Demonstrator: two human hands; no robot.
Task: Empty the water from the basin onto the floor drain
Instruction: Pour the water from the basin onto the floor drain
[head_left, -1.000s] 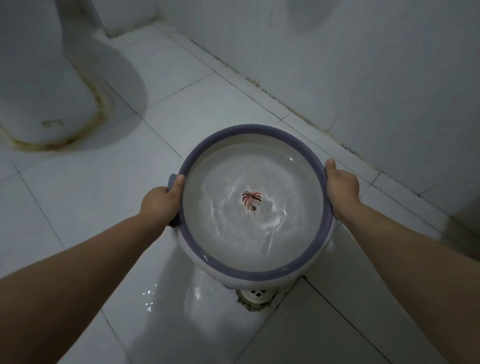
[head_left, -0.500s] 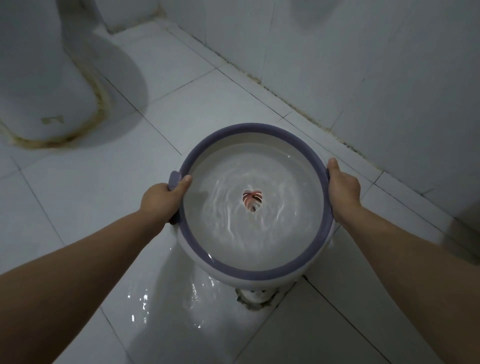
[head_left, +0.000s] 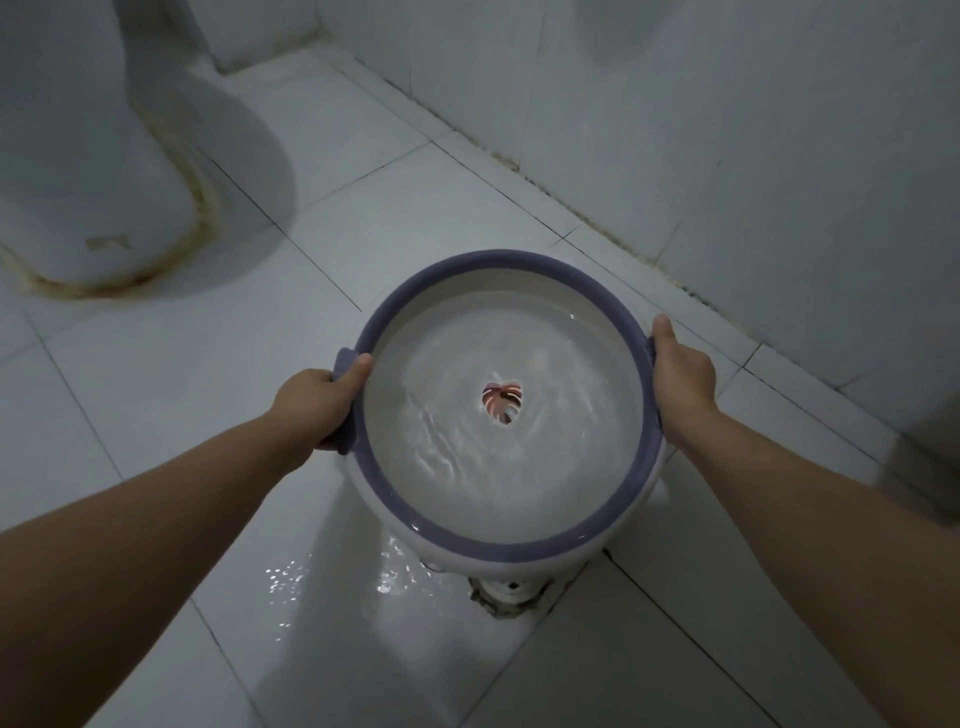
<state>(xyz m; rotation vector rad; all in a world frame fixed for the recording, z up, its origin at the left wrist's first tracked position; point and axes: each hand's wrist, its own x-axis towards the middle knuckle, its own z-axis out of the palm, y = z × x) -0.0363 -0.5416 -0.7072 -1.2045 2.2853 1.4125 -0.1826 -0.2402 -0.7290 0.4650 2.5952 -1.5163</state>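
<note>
Two hands hold the basin (head_left: 511, 551) above the floor (head_left: 156, 374): the left hand (head_left: 317, 402) is clamped on the left handle (head_left: 344, 364), thumb over the purple rim; the right hand (head_left: 681, 376) is clamped on the right edge, thumb along the rim. The basin is white, tilted with its near edge lowest, and contains rippled water (head_left: 467, 452) over a red leaf mark (head_left: 501, 402) at its centre. The drain (head_left: 511, 590) lies directly below the near edge, partly hidden by the basin, where tile joints meet. The tile left of the drain is wet and reflective. The floor consists of large white tiles. A toilet base (head_left: 78, 182) with a stained seal stands at far left. A tiled wall (head_left: 727, 130) runs along the right, with discoloured grout at the floor joint.
</note>
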